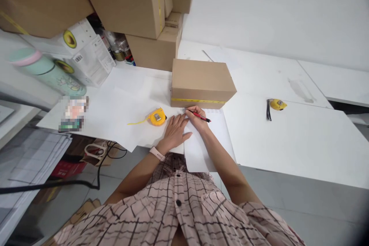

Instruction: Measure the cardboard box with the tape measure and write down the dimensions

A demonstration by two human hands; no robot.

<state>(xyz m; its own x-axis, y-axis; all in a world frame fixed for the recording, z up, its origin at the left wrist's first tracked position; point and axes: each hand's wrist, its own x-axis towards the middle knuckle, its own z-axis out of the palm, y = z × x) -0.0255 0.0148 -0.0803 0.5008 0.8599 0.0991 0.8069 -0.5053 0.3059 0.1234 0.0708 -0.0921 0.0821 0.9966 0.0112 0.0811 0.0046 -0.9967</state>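
My right hand (197, 118) grips a red and black pen (204, 117), its tip end hidden near the fingers, over a sheet of white paper (213, 142). Fingers stretched out, my left hand (176, 130) lies flat at the paper's left edge and wears a pale pink wristband. Just left of it sits a yellow tape measure (157, 117) with a short length of yellow tape drawn out. Directly beyond both hands stands a closed cardboard box (201, 78) with a yellow strip along its front side.
A second yellow tape measure (278, 104) with a black strap lies to the right on the white table (294, 138). Large cardboard boxes (121, 0) are stacked at the back left. A mint green bottle (49, 71) stands at the left. A black cable (99, 169) hangs below the table edge.
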